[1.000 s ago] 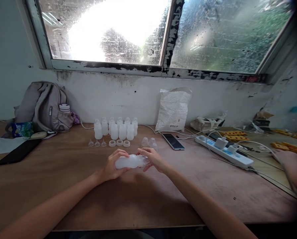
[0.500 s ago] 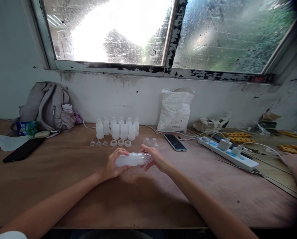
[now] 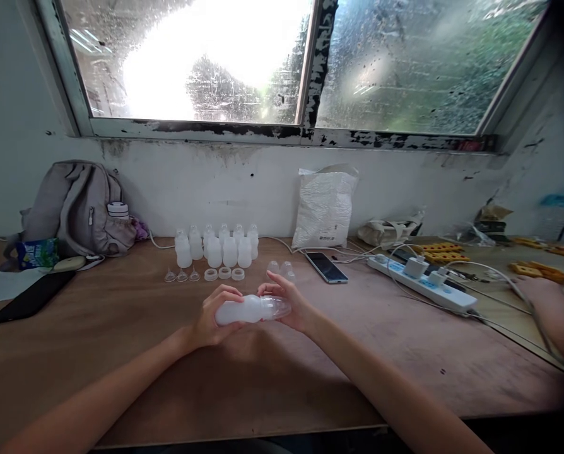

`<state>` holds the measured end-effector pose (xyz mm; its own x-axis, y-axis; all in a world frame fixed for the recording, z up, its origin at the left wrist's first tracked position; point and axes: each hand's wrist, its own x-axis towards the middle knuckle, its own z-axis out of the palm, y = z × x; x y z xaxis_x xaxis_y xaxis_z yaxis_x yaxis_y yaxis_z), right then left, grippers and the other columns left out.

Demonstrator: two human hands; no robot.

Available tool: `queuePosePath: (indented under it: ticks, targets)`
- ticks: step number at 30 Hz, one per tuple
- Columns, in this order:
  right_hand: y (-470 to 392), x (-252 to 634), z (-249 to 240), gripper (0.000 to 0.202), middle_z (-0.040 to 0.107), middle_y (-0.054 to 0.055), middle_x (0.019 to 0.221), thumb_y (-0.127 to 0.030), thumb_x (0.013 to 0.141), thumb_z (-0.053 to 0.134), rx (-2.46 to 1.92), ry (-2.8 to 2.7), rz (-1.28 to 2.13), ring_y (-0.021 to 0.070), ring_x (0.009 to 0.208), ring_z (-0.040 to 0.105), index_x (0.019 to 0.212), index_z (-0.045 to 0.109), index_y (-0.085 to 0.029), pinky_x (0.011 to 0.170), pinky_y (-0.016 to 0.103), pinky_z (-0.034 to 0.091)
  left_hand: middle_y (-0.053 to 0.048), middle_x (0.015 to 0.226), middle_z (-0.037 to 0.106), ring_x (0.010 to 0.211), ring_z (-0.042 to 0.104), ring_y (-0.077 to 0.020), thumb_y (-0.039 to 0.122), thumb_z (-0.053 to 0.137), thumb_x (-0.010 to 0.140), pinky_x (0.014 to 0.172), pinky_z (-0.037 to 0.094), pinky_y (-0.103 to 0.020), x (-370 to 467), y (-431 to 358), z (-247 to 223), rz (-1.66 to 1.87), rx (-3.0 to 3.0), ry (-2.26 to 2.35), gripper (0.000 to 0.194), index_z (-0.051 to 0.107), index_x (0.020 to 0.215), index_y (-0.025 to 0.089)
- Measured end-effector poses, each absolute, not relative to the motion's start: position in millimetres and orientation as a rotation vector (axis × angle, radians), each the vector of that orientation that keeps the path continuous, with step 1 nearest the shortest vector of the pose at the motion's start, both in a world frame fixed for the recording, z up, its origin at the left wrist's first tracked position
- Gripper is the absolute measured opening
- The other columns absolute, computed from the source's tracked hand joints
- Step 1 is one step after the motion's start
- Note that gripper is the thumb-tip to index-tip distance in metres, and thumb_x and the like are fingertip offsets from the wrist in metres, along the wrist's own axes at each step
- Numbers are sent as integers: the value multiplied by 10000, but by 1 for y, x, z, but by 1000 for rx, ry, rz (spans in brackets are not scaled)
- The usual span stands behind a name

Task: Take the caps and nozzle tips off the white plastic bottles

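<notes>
A milky-white baby bottle [image 3: 238, 311] lies sideways in the air above the table, its clear cap [image 3: 273, 308] pointing right. My left hand [image 3: 211, 317] is wrapped round the bottle's base, thumb below and fingers over the top. At the other end, my right hand [image 3: 295, 302] holds the cap, with its tip against the palm and the fingers behind it. Beyond my hands stand several white bottles [image 3: 214, 253] in rows, some with clear caps on. In front of them lie three clear nipples [image 3: 182, 276] and three white rings [image 3: 224, 273]. Clear caps [image 3: 287, 270] stand behind my right hand.
A phone [image 3: 327, 268] and a white power strip [image 3: 424, 284] with cables lie to the right. Another person's hand [image 3: 542, 302] is at the far right, near yellow parts [image 3: 542, 272]. A backpack [image 3: 78, 208] and black phone-like slab [image 3: 33, 297] are left; a white package [image 3: 327, 208] leans on the wall.
My right hand has shifted its hold on the cap, its fingers now higher behind it. The bottle stays in both hands. The camera view has turned slightly right.
</notes>
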<state>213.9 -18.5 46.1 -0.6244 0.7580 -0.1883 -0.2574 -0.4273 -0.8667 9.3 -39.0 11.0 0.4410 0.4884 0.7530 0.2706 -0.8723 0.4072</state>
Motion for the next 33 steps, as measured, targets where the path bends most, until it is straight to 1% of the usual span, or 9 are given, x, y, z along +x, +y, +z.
queuePosePath:
  ticks: [7,15,20,25,33]
  targets:
    - [-24,207,40,377,516,-1,532,-485,737,452,-797,-1128,2071,101,447,465,600,536,-144,430,221,362,-92,958,489,857,508,-194,229,645,636,729,444,-342,8,-44,8,1396,2490,635,394,480,990,176]
    - [-28,202,30,317,502,-10,564,-443,725,482,-816,-1137,1935,93,463,451,611,512,-148,427,215,350,-87,935,483,837,498,-186,196,657,620,701,452,-340,6,-44,-2,1451,2506,573,413,479,992,178]
    - [-34,201,32,317,451,-26,522,-445,711,508,-863,-1221,1889,72,435,405,599,486,-150,397,191,282,-92,952,477,816,488,-176,181,662,614,664,460,-322,6,-44,-6,1460,2565,509,441,469,1010,183]
    - [-39,199,36,313,428,-29,521,-435,710,514,-868,-1252,1855,67,431,383,592,483,-147,394,194,249,-90,954,463,805,487,-170,179,660,615,653,466,-315,5,-45,-7,1469,2588,497,438,468,1008,183]
    - [-38,199,36,304,438,-19,539,-404,709,509,-853,-1244,1814,67,440,383,568,491,-135,402,202,260,-87,949,458,802,498,-167,156,674,594,660,471,-316,8,-49,-6,1532,2578,514,456,474,1003,174]
